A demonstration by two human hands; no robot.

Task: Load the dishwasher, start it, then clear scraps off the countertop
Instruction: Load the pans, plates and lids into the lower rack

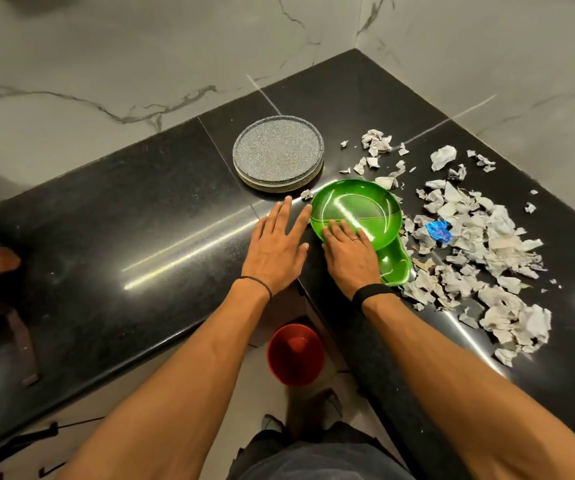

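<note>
The left grip [280,244] lies flat on the black tabletop [140,220], fingers straight and spread, holding nothing; its fingertips stop just short of the green divided plate [365,206]. The right grip [348,251] rests on that plate's near rim, fingers stretched loosely over the edge and not curled round it. Whether the thumb sits under the rim cannot be told. The pose looks like a steadying press before a lift, with the left grip placed to come in from the other side.

Just right of the right wrist, a second green dish [395,265] pokes out from under the plate. Beyond the left grip's fingertips stands a stack of grey speckled plates [278,150], set squarely one on another, probably for carrying together. To the right of the right grip spreads a heap of torn paper scraps [480,244], some touching the green plate, with a blue wrapper scrap [438,231] among them.

Below and between the forearms, a red bin [295,353] stands on the floor at the tabletop's corner, likely put there to catch the scraps. The dishwasher is out of view; with the dishes here, loading seems unfinished.
</note>
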